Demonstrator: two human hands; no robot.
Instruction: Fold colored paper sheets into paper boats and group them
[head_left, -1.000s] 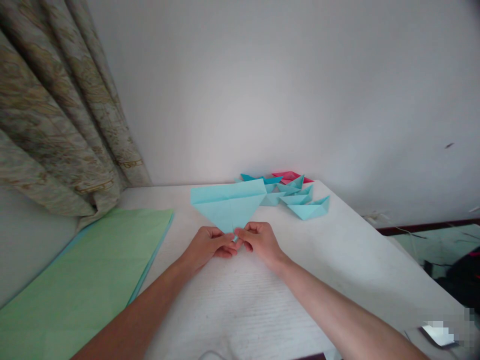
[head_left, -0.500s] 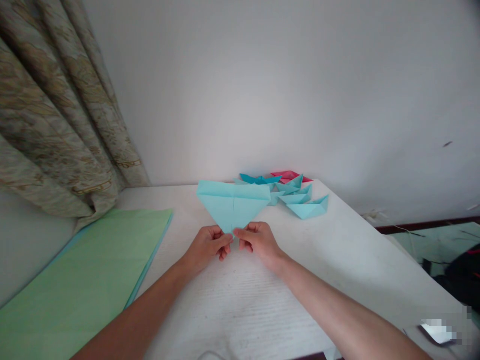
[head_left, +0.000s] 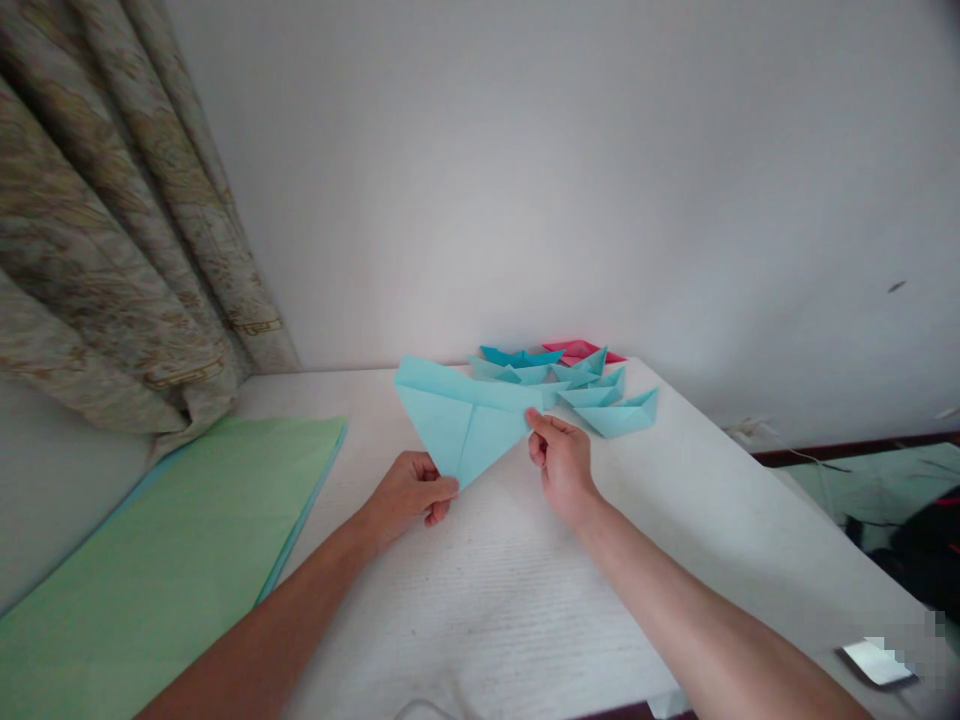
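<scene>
A light blue folded sheet of paper (head_left: pixel 450 420), triangular with a folded band along its upper edge, is held up above the white table by both hands. My left hand (head_left: pixel 414 488) pinches it near the bottom point, thumb on the near face. At the right end of the band, my right hand (head_left: pixel 561 452) grips the corner between thumb and fingers. A crease runs down the middle of the paper, which tilts lower on the right. Just behind and to the right sit several folded paper boats, among them a light blue boat (head_left: pixel 616 414).
Large green paper sheets (head_left: pixel 187 540) with blue ones beneath lie at the left of the white table (head_left: pixel 480 620). A darker blue boat (head_left: pixel 521 357) and a pink boat (head_left: pixel 581 351) rest by the wall. A patterned curtain (head_left: pixel 127 220) hangs at the left.
My right hand has moved from the paper's bottom point up to its right corner. The paper has turned, its right side now lower. My left hand still holds the bottom.
</scene>
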